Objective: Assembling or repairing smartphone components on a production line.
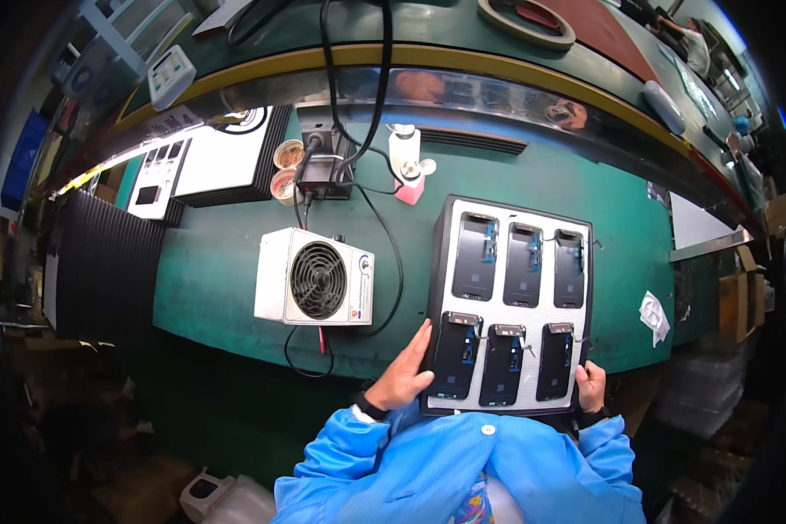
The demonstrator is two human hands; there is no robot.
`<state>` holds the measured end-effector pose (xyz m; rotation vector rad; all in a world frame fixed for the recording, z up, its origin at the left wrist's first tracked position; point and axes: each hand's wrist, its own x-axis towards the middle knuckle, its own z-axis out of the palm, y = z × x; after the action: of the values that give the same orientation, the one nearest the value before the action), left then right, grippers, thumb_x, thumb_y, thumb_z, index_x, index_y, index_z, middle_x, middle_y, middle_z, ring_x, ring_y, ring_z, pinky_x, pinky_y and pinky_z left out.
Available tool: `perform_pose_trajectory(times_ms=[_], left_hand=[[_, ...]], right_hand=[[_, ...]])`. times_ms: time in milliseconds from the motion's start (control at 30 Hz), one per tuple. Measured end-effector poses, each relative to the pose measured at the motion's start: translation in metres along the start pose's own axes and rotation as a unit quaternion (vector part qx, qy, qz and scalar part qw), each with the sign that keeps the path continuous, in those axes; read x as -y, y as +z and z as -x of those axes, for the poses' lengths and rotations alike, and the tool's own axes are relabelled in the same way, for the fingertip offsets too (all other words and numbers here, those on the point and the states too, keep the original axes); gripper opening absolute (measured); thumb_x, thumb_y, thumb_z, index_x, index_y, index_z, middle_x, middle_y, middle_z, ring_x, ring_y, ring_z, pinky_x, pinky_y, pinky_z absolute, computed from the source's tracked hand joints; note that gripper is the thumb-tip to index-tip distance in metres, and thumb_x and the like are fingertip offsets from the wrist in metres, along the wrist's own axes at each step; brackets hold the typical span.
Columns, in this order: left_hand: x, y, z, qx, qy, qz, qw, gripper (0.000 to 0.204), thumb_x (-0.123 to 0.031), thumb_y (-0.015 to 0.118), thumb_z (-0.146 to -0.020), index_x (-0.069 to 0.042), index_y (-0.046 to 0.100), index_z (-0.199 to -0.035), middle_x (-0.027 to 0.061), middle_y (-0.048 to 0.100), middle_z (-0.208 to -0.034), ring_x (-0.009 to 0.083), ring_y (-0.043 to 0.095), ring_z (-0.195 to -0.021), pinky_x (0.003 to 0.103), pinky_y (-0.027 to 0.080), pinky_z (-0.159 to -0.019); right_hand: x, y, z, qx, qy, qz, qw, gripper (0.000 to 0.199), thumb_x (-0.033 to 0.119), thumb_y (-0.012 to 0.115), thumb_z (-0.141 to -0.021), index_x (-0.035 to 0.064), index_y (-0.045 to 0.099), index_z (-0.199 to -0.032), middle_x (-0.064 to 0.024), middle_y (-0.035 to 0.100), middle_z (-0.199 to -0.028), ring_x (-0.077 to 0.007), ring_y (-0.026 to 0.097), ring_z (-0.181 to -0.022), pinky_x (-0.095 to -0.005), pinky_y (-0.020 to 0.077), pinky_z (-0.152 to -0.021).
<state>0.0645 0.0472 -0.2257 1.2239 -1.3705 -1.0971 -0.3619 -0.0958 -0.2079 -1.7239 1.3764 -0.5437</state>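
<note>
A black tray (442,262) with a white inner face lies on the green bench in front of me. It holds several dark phone screen panels (475,257) in two rows. My left hand (403,374) grips the tray's near left edge, thumb over the rim beside the near left panel (457,355). My right hand (590,385) holds the tray's near right corner. Both blue sleeves (463,463) come in from below.
A white box fan (314,277) stands left of the tray, its cable looping to a small black unit (323,170). A pink-based dispenser bottle (407,166) sits behind. A white machine (210,166) is at the back left. A crumpled white wipe (654,315) lies to the right.
</note>
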Motion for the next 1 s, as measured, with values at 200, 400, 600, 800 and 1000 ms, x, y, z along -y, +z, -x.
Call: perform_pose_trajectory(times_ms=[200,400,600,800,1000], left_hand=[[-0.053,-0.045,-0.031,-0.157,0.027,-0.176,0.971,0.050,-0.025,0.054,-0.096,0.006,0.049,-0.134,0.0245,0.054,-0.132,0.0394,0.053,-0.123,0.043,0.038,-0.106],[-0.056,-0.044,-0.125,-0.230,0.004,-0.415,0.880,0.043,-0.025,0.064,-0.088,0.000,0.057,-0.121,0.0183,0.058,-0.127,0.0359,0.053,-0.119,0.054,0.038,-0.101],[-0.053,-0.027,-0.183,-0.136,0.042,-0.467,0.873,0.035,-0.032,0.065,-0.088,-0.004,0.061,-0.108,0.0187,0.051,-0.138,0.0402,0.045,-0.130,0.061,0.033,-0.105],[-0.052,-0.020,-0.183,-0.063,0.018,-0.486,0.872,0.025,-0.028,0.064,-0.090,-0.005,0.061,-0.099,0.0150,0.051,-0.142,0.0431,0.035,-0.138,0.067,0.026,-0.108],[-0.046,-0.021,-0.180,-0.064,0.018,-0.468,0.881,0.026,-0.025,0.066,-0.088,-0.006,0.058,-0.103,0.0144,0.049,-0.144,0.0422,0.031,-0.141,0.066,0.024,-0.108]], right_hand=[[0.025,-0.034,-0.023,-0.068,-0.085,0.046,0.993,0.040,0.018,0.063,-0.093,0.0042,0.040,-0.064,0.0002,0.036,-0.059,-0.0080,0.033,-0.057,-0.0288,0.0279,-0.050],[0.123,-0.067,-0.038,-0.116,-0.094,-0.025,0.988,0.019,0.014,0.056,-0.097,0.0037,0.050,-0.111,0.0030,0.045,-0.081,-0.0041,0.037,-0.065,-0.0201,0.0332,-0.057],[0.169,-0.059,-0.023,-0.049,-0.097,-0.150,0.983,0.029,0.017,0.049,-0.102,0.0036,0.044,-0.127,-0.0008,0.048,-0.086,-0.0025,0.038,-0.064,-0.0165,0.0336,-0.053],[0.116,-0.030,-0.021,0.073,0.045,-0.186,0.979,0.027,0.016,0.053,-0.100,-0.0035,0.052,-0.119,-0.0045,0.059,-0.078,-0.0049,0.050,-0.060,-0.0190,0.0413,-0.055],[0.078,-0.015,0.004,0.095,0.091,-0.182,0.974,0.024,0.008,0.055,-0.096,-0.0045,0.054,-0.117,-0.0017,0.059,-0.075,-0.0042,0.051,-0.061,-0.0202,0.0417,-0.055]])
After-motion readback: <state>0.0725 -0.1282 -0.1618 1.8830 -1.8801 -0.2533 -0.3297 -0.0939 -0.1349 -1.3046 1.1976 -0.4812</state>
